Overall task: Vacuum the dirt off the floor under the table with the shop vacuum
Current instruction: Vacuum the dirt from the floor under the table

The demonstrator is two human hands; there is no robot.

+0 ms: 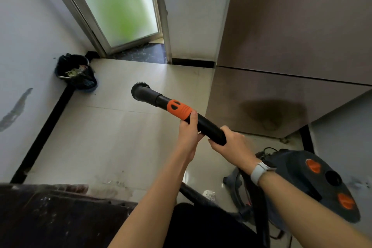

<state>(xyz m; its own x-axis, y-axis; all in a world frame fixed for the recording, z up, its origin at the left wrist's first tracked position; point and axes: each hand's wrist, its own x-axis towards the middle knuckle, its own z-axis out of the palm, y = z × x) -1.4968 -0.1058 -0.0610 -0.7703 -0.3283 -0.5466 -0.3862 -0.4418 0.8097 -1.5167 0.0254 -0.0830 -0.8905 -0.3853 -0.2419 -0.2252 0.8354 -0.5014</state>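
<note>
I hold a black vacuum wand [161, 100] with an orange grip sleeve [178, 109] out in front of me, above the pale tiled floor [112, 131]. Its round brush nozzle [140, 90] points away, towards the far door. My left hand [189, 131] grips the wand just behind the orange sleeve. My right hand [231, 143] grips the wand's rear end; a light watch band is on that wrist. The dark shop vacuum [314, 183] with orange knobs stands on the floor at my right. A dark table top [60, 215] fills the lower left. Specks of dirt [118, 184] lie by its edge.
A dark bin [77, 71] full of rubbish leans in the left corner against the white wall. A frosted glass door [122, 6] stands ahead. A tall brown cabinet [281, 66] rises on the right. The black hose [193, 193] and a cord trail below my arms.
</note>
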